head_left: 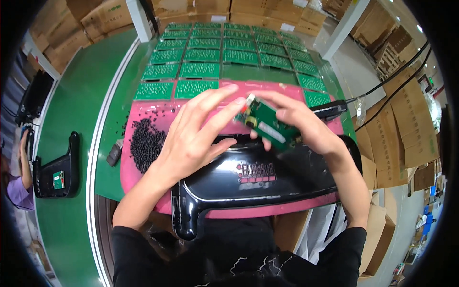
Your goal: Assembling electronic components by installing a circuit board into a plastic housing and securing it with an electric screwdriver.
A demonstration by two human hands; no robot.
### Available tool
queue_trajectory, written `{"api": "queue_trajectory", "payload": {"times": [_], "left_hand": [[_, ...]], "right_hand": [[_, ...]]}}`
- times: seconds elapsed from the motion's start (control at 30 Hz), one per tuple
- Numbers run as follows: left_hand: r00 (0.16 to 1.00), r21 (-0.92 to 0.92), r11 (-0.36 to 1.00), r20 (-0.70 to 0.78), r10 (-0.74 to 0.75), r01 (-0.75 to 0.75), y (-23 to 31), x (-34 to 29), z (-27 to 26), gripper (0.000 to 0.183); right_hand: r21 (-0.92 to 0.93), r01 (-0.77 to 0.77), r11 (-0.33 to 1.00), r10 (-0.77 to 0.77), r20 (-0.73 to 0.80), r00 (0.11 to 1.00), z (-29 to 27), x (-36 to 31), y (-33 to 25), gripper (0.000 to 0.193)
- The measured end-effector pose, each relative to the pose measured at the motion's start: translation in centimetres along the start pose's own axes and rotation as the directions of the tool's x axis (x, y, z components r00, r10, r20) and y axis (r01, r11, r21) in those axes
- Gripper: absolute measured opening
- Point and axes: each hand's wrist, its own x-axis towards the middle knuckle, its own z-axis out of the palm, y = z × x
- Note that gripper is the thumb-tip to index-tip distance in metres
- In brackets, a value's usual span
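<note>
My right hand [308, 122] grips a green circuit board [270, 125] between thumb and fingers, tilted above the work surface. Small components, one white and one red, show at the board's left end. My left hand [189, 131] has its fingers apart and holds nothing; the index fingertip is close to the board's left end, and I cannot tell whether they touch. Below both hands lies a glossy black plastic housing [224, 184] with a rounded arm at its left. A group of small rectangular cut-outs [258, 173] is in its middle, with pink showing through.
A pink mat [126, 179] lies under the housing. On it is a pile of tiny black parts [147, 146]. Rows of green circuit boards [198, 70] cover the far side. At right sits a black corded tool [330, 111]. Another black housing [56, 165] stands left, near another person's arm [23, 160].
</note>
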Motion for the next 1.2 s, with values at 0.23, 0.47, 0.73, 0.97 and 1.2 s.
{"api": "queue_trajectory", "payload": {"times": [0.23, 0.47, 0.73, 0.97, 1.2], "left_hand": [[0.984, -0.014, 0.991, 0.115, 0.134, -0.134, 0.6, 0.4, -1.1, 0.073], [0.994, -0.187, 0.982, 0.113, -0.014, 0.035, 0.5, 0.7, -1.6, 0.064], [0.905, -0.349, 0.889, 0.401, -0.145, 0.297, 1.5, -0.2, -1.0, 0.071], [0.760, -0.315, 0.875, 0.645, -0.086, 0.367, 2.0, -0.8, -0.8, 0.061], [0.659, -0.113, 0.885, 0.711, -0.245, 0.452, 2.2, -0.6, 0.3, 0.061]], "right_hand": [[-0.183, -0.066, 0.981, 0.064, -0.016, 0.998, 1.6, -2.9, -1.4, 0.045], [-0.623, -0.006, 0.783, -0.304, -0.390, 0.869, 2.2, -5.5, -0.3, 0.029], [-0.388, 0.027, 0.921, -0.195, -0.400, 0.896, 3.2, -8.3, 1.6, 0.019], [-0.377, -0.051, 0.925, -0.014, -0.169, 0.985, 2.9, -10.2, 4.1, 0.072], [-0.585, 0.056, 0.809, -0.244, -0.248, 0.938, 1.2, -8.5, 7.2, 0.065]]}}
